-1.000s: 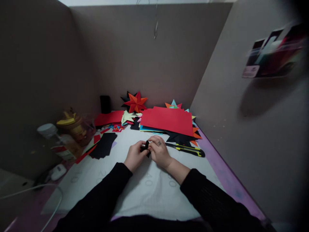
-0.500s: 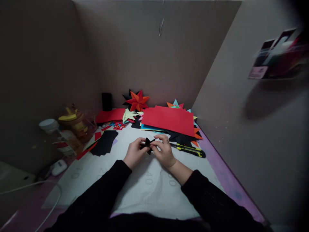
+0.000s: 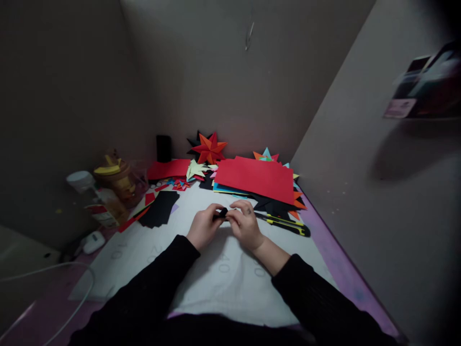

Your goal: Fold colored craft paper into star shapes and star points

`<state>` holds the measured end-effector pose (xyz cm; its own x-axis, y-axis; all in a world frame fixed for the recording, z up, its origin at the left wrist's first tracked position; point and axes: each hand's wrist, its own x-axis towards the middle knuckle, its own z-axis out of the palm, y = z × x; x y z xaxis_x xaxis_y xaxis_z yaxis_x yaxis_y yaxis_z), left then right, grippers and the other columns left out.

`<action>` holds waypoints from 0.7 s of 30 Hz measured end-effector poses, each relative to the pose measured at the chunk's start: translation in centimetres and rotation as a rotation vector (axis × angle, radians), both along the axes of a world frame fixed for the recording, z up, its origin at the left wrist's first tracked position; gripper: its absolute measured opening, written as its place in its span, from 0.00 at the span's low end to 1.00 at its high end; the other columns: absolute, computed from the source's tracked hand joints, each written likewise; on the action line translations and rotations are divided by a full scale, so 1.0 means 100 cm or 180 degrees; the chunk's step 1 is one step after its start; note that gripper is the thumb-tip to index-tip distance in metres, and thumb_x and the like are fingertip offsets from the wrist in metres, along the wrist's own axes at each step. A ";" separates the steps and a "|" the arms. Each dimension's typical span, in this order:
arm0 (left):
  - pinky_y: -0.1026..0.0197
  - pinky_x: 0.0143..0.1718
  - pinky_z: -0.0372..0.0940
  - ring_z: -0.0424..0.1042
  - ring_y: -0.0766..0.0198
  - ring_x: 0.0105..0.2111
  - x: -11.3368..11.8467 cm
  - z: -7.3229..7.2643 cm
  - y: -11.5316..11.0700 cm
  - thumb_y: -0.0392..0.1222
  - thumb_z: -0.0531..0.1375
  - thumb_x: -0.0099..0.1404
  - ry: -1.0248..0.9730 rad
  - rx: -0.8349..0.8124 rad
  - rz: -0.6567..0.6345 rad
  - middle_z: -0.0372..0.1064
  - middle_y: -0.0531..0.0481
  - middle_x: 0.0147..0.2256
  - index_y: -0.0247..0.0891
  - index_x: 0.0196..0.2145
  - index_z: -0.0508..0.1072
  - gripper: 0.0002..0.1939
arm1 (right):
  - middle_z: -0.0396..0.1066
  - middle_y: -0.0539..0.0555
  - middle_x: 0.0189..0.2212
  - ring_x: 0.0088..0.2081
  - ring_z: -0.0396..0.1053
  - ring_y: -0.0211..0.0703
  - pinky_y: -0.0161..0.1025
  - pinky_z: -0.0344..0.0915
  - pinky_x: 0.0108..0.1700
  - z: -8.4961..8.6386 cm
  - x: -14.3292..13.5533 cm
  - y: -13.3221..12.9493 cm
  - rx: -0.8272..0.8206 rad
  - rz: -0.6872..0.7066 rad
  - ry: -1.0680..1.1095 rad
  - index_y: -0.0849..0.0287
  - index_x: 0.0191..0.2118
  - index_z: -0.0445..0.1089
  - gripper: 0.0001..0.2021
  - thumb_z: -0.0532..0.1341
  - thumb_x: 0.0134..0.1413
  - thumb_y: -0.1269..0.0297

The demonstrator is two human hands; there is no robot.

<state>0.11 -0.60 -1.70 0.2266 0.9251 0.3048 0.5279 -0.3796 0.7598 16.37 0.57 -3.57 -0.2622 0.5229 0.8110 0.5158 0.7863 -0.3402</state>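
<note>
A small black folded paper piece (image 3: 222, 213) is held between my two hands over the white sheet. My left hand (image 3: 205, 225) has its thumb and fingers closed on the left side of the piece. From the right, my right hand (image 3: 245, 225) pinches its other edge with thumb and index finger, and a ring shows on one finger. My fingers cover much of the piece, so its exact folds are hidden. Just right of my right hand lies a black and yellow utility knife (image 3: 288, 226).
Red sheets (image 3: 255, 179) lie stacked beyond my hands. Black paper strips (image 3: 160, 210) are at left. Folded stars, among them an orange-red star (image 3: 209, 148), stand by the back wall. A clear bottle (image 3: 103, 204), a white case (image 3: 93, 241) and a cable (image 3: 91, 283) line the left side.
The black paper has been turned in my fingers; its pointed star-like outline showed before and now looks narrower. The whole view has shifted slightly.
</note>
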 end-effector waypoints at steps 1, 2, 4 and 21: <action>0.64 0.35 0.65 0.75 0.62 0.34 0.001 0.000 0.000 0.35 0.58 0.60 0.0014 -0.0018 -0.0005 0.75 0.50 0.33 0.40 0.43 0.65 0.12 | 0.64 0.56 0.38 0.43 0.63 0.48 0.49 0.63 0.46 0.001 0.000 0.000 -0.0193 0.0039 0.0227 0.56 0.36 0.65 0.06 0.56 0.53 0.74; 0.64 0.34 0.65 0.75 0.62 0.34 0.002 0.000 -0.001 0.35 0.57 0.60 0.0079 -0.0029 -0.0008 0.75 0.50 0.33 0.40 0.44 0.64 0.13 | 0.65 0.55 0.37 0.42 0.64 0.47 0.48 0.64 0.45 0.002 0.001 0.001 -0.0384 0.0096 0.0416 0.56 0.37 0.65 0.07 0.56 0.53 0.73; 0.63 0.34 0.65 0.75 0.60 0.34 0.003 0.001 -0.002 0.34 0.57 0.60 0.0327 -0.0021 0.0010 0.75 0.51 0.33 0.40 0.46 0.62 0.15 | 0.66 0.54 0.35 0.40 0.65 0.46 0.46 0.64 0.44 0.005 0.002 0.001 -0.0668 0.0259 0.0561 0.56 0.40 0.64 0.09 0.56 0.52 0.73; 0.62 0.35 0.64 0.75 0.58 0.36 0.005 0.006 -0.005 0.32 0.55 0.59 0.0682 -0.0110 -0.0249 0.76 0.49 0.36 0.41 0.49 0.60 0.20 | 0.70 0.51 0.26 0.29 0.68 0.39 0.37 0.66 0.33 0.023 0.006 0.000 -0.1113 0.0868 0.0154 0.57 0.29 0.71 0.11 0.54 0.44 0.77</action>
